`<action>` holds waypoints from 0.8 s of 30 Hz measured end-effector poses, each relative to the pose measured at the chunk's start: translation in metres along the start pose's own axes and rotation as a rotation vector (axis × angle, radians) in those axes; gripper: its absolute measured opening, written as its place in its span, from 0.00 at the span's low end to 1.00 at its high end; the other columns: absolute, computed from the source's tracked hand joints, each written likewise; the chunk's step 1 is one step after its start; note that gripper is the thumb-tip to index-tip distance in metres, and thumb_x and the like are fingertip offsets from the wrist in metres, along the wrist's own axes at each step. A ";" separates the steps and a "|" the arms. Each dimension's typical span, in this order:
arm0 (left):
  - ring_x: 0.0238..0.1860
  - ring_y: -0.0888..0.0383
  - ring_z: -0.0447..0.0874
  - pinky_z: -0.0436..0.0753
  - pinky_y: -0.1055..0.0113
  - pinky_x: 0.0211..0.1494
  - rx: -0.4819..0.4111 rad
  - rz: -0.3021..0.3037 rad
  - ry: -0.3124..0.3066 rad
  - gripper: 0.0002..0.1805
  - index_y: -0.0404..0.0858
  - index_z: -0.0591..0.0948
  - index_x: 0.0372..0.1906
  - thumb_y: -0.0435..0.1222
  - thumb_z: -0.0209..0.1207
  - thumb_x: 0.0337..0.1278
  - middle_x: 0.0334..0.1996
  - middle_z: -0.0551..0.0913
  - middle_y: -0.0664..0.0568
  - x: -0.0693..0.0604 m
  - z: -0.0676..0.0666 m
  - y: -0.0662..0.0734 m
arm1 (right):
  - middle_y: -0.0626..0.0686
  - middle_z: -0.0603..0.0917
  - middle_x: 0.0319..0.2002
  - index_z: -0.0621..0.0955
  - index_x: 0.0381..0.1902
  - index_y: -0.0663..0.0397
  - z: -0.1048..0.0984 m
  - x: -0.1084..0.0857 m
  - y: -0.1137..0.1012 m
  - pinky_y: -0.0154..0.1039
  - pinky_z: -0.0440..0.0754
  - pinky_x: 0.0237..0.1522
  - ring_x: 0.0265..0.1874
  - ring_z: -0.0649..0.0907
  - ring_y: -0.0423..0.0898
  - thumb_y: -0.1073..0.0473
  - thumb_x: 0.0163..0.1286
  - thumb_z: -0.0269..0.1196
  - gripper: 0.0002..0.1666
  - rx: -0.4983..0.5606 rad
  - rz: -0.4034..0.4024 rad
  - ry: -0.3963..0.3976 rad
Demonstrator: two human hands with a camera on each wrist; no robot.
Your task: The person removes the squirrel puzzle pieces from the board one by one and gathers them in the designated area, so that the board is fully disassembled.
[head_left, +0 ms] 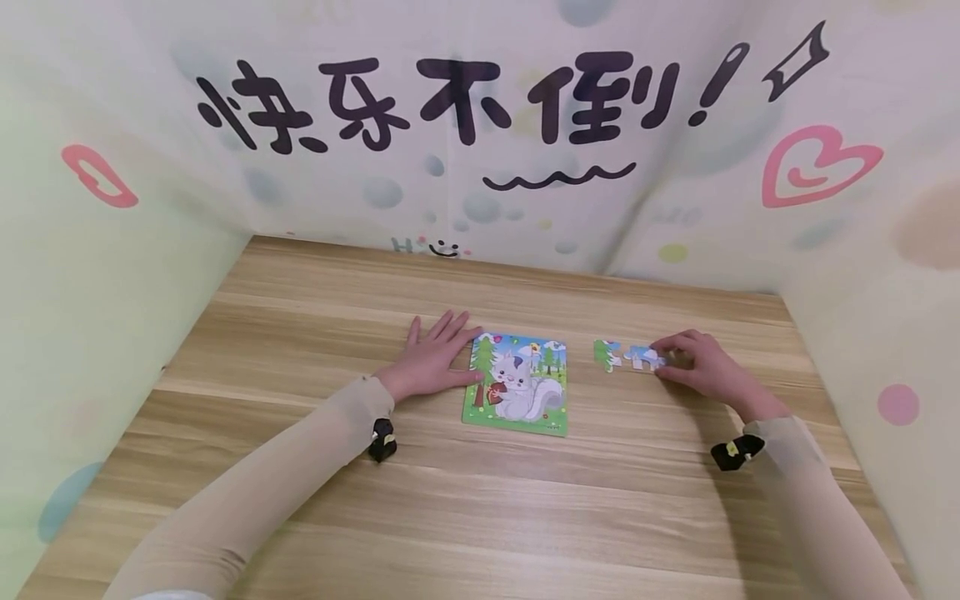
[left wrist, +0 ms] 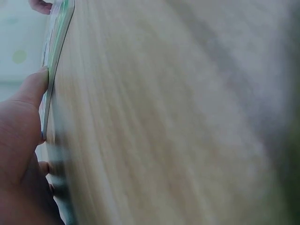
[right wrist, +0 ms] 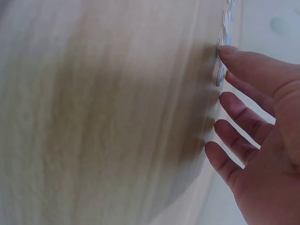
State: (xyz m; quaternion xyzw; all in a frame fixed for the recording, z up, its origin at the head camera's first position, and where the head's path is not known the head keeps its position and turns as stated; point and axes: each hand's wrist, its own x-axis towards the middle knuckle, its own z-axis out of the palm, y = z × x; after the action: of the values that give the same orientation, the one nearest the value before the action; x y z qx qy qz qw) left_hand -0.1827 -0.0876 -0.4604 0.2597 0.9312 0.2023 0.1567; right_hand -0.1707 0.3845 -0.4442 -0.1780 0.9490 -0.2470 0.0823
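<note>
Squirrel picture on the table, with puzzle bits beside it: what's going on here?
A person is working at a wooden table with both hands. The left hand rests, spread, against the left side of the squirrel picture. The right hand pinches the right end of the bluish puzzle pieces; a green tree piece lies just left of them.

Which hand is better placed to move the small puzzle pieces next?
Probably the right hand: it pinches the small puzzle pieces at their right end. The left hand touches the squirrel picture, farther away.
</note>
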 end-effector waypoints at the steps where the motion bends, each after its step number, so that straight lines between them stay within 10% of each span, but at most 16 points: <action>1: 0.85 0.43 0.33 0.26 0.31 0.77 -0.001 -0.001 -0.001 0.47 0.48 0.56 0.84 0.63 0.57 0.70 0.85 0.42 0.46 0.000 0.000 0.000 | 0.69 0.80 0.56 0.83 0.58 0.61 0.000 0.000 0.000 0.64 0.70 0.57 0.55 0.75 0.66 0.61 0.69 0.72 0.21 0.002 -0.002 0.002; 12: 0.85 0.44 0.32 0.26 0.32 0.78 -0.015 0.000 -0.011 0.47 0.48 0.56 0.84 0.63 0.57 0.70 0.85 0.42 0.45 0.000 -0.001 0.000 | 0.67 0.81 0.51 0.79 0.61 0.68 0.001 -0.002 -0.016 0.62 0.77 0.50 0.52 0.78 0.65 0.63 0.72 0.68 0.23 0.005 -0.034 0.083; 24: 0.84 0.41 0.34 0.29 0.30 0.78 0.016 0.005 0.006 0.48 0.46 0.56 0.84 0.64 0.57 0.69 0.85 0.42 0.41 -0.008 -0.001 -0.001 | 0.62 0.82 0.53 0.82 0.59 0.63 0.046 0.025 -0.106 0.59 0.78 0.59 0.55 0.79 0.60 0.64 0.71 0.69 0.20 -0.048 -0.213 0.009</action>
State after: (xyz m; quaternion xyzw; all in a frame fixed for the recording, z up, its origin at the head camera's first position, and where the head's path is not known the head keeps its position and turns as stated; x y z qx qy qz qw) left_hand -0.1771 -0.0929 -0.4581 0.2627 0.9326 0.1958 0.1514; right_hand -0.1510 0.2685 -0.4326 -0.2786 0.9307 -0.2324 0.0472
